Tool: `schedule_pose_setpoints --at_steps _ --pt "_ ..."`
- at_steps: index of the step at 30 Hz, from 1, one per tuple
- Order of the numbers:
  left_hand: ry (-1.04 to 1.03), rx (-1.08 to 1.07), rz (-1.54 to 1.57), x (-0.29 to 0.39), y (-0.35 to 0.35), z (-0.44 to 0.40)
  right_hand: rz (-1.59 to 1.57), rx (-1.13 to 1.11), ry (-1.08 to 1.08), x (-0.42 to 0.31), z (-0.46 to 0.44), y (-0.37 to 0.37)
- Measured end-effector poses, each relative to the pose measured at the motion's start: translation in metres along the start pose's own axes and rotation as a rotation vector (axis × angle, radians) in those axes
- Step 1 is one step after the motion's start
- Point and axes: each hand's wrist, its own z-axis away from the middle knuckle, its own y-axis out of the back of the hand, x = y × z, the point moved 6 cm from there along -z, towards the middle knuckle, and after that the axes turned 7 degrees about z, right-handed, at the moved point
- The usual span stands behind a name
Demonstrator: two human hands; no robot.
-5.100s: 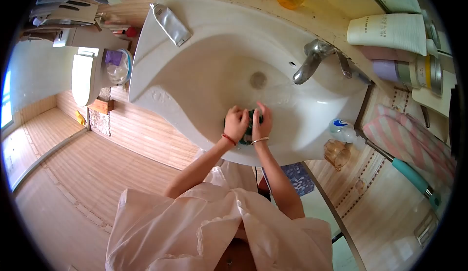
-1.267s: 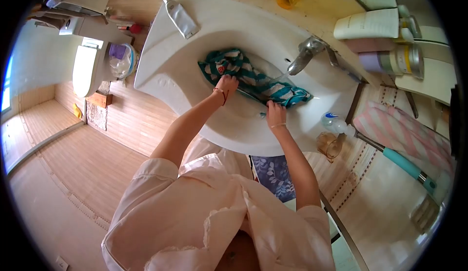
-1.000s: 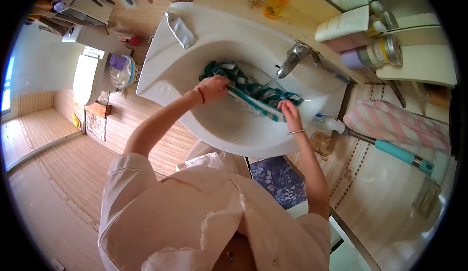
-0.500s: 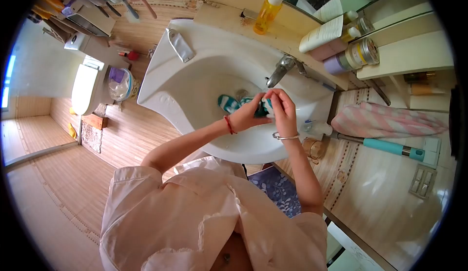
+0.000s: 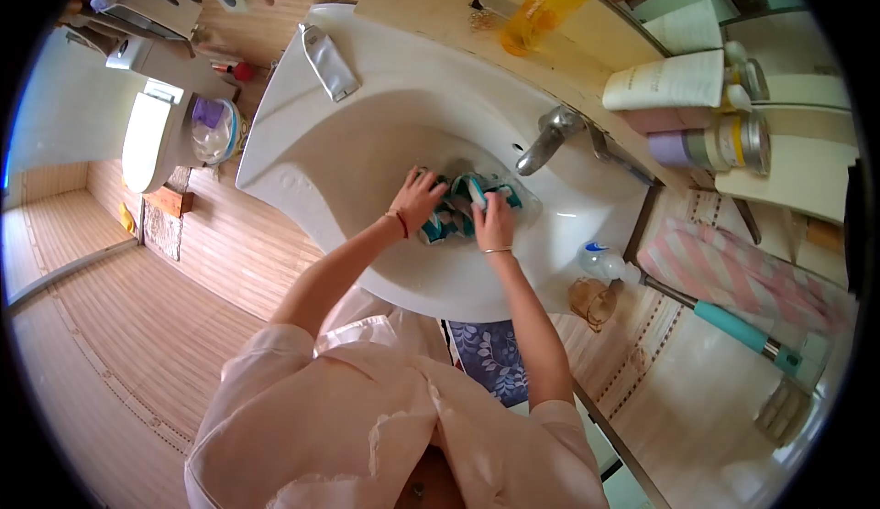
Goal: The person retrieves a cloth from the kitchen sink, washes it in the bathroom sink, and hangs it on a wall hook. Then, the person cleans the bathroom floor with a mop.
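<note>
A wet teal and white striped cloth (image 5: 448, 219) lies bunched in shallow water near the drain of the white sink (image 5: 302, 156). My left hand (image 5: 417, 197), with a red cord at the wrist, presses on the cloth's left side, its fingers slightly apart. My right hand (image 5: 493, 222), wearing a silver bangle, is closed on a fold at the cloth's right side. Above and to the right of the hands stands the chrome faucet (image 5: 550, 140); no stream of water shows under it.
A silver tube (image 5: 328, 62) lies on the sink's upper left rim. An orange pump bottle (image 5: 547, 12) and a white tube (image 5: 665, 81) stand along the ledge. Beside the sink's right edge are a clear bottle (image 5: 600, 260) and a brown glass (image 5: 592, 301).
The cloth was stretched between both hands, then gathered up under the faucet. It is now lower in the basin, bunched in the water, and the hands have moved apart.
</note>
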Motion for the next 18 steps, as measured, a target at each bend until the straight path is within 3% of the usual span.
schedule_pose_setpoints --at_steps 2,3,6,10,13,16,18 --pt "-0.011 0.019 -0.118 0.001 -0.018 0.011 0.295 -0.117 -0.089 0.000 0.007 -0.023" --pt "0.080 -0.254 -0.294 -0.004 -0.034 0.011 0.373 -0.147 -0.114 0.003 0.004 -0.031" --pt "0.166 -0.352 -0.381 -0.001 -0.040 0.002 0.586 -0.250 -0.189 0.015 -0.002 -0.054" --pt "0.139 -0.263 -0.366 -0.005 -0.050 0.005 0.687 -0.404 -0.276 0.014 -0.019 -0.066" --pt "0.085 -0.271 -0.462 0.004 -0.033 -0.002 0.592 -0.367 -0.281 0.010 -0.023 -0.056" --pt "0.156 -0.330 -0.079 -0.011 -0.015 -0.014 0.264 -0.318 -0.243 0.020 -0.018 -0.038" --pt "0.144 -0.234 0.133 -0.027 0.022 -0.015 -0.003 -0.107 -0.246 0.031 -0.011 -0.005"
